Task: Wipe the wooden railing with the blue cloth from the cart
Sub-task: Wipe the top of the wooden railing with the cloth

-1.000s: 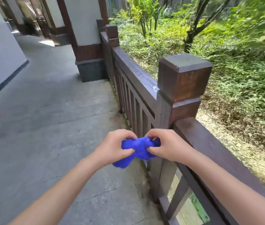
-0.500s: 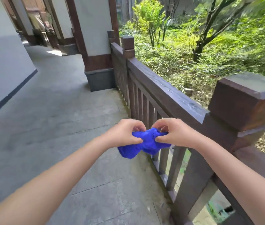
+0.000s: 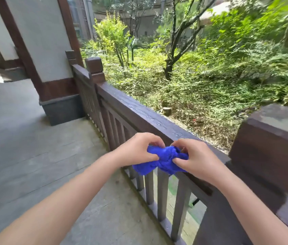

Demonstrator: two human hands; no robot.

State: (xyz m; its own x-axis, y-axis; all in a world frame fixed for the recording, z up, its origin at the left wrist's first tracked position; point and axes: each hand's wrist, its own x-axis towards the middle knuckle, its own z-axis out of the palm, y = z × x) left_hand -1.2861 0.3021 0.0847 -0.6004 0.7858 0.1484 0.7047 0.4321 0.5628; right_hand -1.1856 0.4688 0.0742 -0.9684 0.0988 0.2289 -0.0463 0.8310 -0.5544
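Left hand and right hand: both pinched shut on one bunched blue cloth, thumbs and fingertips gripping opposite ends. The cloth hangs between the two hands, in front of the railing and just below its top rail; contact with the wood cannot be confirmed. Two capped posts counted: one near at right, one farther along. One wall column stands beyond on the stone floor. Garden shrubs lie behind the railing.
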